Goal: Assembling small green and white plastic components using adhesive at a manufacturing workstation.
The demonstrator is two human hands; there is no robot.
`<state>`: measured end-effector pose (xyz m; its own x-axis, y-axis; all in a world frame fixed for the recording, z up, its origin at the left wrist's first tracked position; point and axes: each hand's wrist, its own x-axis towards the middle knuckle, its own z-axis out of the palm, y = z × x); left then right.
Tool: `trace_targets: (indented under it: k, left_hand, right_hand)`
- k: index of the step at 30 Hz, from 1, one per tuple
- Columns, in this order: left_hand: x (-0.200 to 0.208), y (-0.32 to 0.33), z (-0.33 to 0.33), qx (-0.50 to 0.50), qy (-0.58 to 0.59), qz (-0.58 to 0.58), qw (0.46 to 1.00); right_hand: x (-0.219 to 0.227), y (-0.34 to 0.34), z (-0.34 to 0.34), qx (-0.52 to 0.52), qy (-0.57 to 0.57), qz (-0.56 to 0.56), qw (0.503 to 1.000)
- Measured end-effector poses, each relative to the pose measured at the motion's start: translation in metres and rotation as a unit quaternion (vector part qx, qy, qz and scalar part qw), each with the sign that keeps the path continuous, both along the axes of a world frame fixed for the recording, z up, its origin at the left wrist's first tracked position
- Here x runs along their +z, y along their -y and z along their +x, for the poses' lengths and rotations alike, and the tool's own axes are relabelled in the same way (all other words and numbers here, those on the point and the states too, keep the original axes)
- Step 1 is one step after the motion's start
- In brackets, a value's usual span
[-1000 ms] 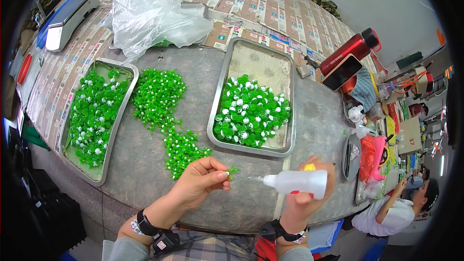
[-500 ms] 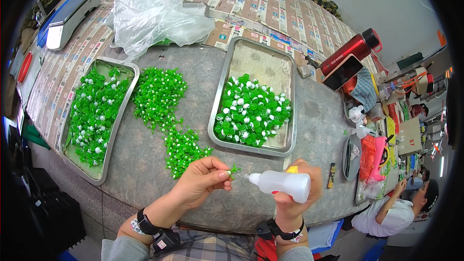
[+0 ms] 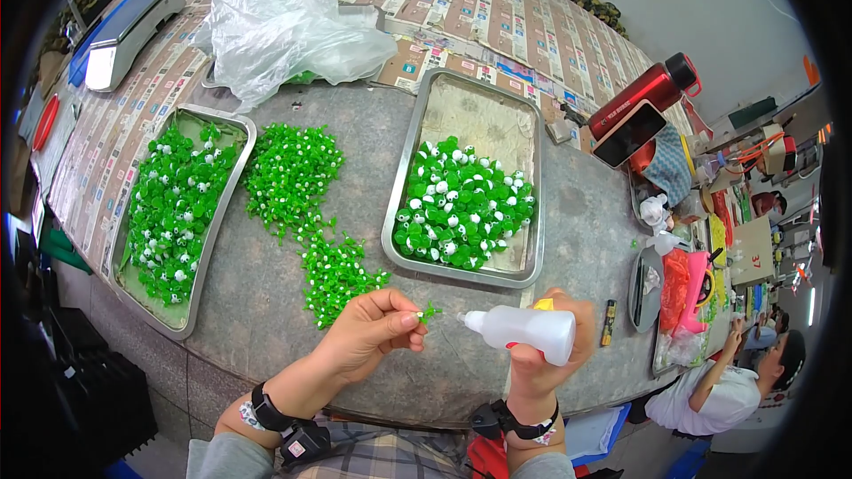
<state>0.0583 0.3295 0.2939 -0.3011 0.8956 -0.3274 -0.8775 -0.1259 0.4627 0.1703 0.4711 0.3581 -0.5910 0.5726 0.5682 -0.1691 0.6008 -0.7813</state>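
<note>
Between thumb and fingertips, my left hand [image 3: 377,324] pinches a small green plastic piece [image 3: 430,311] with a pale spot. My right hand [image 3: 552,346] is wrapped round a white squeeze bottle [image 3: 524,331], tilted on its side. Its thin nozzle points left at the green piece, with a small gap between them. Just beyond my left hand lies a loose pile of small green-and-white pieces [image 3: 342,275]. Farther off, a metal tray [image 3: 535,257] holds round green and white pieces [image 3: 461,204].
A second metal tray [image 3: 232,179] of green and white pieces stands left. A clear plastic bag [image 3: 284,27] covers another tray behind. At right are a phone [image 3: 628,133], red flask [image 3: 643,93], lighter [image 3: 609,323] and pink glue gun [image 3: 692,297]. A person [image 3: 710,395] sits far right.
My right hand has drawn the bottle slightly to the right, so its nozzle sits farther from the green piece. My left hand stays almost still.
</note>
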Motion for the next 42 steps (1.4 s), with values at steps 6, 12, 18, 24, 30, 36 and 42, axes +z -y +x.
trace_targets:
  k: [6, 12, 18, 24, 30, 36, 42]
  left_hand:
    - [0.003, 0.001, 0.001, 0.037, -0.056, -0.015, 0.998]
    - [0.003, -0.001, 0.005, 0.102, -0.171, -0.014, 0.98]
    - [0.003, -0.002, 0.005, 0.114, -0.186, -0.029, 0.976]
    - [0.004, -0.003, 0.005, 0.111, -0.187, -0.022, 0.976]
    - [0.004, -0.001, 0.004, 0.137, -0.156, -0.033, 0.978]
    - [0.005, -0.001, 0.005, 0.133, -0.155, -0.05, 0.978]
    - [0.003, -0.003, 0.005, 0.121, -0.15, -0.06, 0.979]
  right_hand:
    - [-0.008, -0.001, 0.004, -0.033, -0.059, -0.006, 0.998]
    - [-0.007, 0.0, 0.004, -0.017, -0.04, -0.029, 0.999]
    - [-0.008, -0.001, 0.003, 0.005, -0.033, -0.04, 0.999]
    - [-0.012, -0.003, 0.01, -0.05, -0.029, 0.026, 0.998]
    - [-0.001, -0.051, 0.022, -0.12, -0.068, -0.185, 0.973]
    - [-0.042, -0.117, 0.05, -0.171, 0.061, -0.234, 0.955]
    - [-0.051, -0.124, 0.062, -0.341, 0.149, 0.041, 0.927]
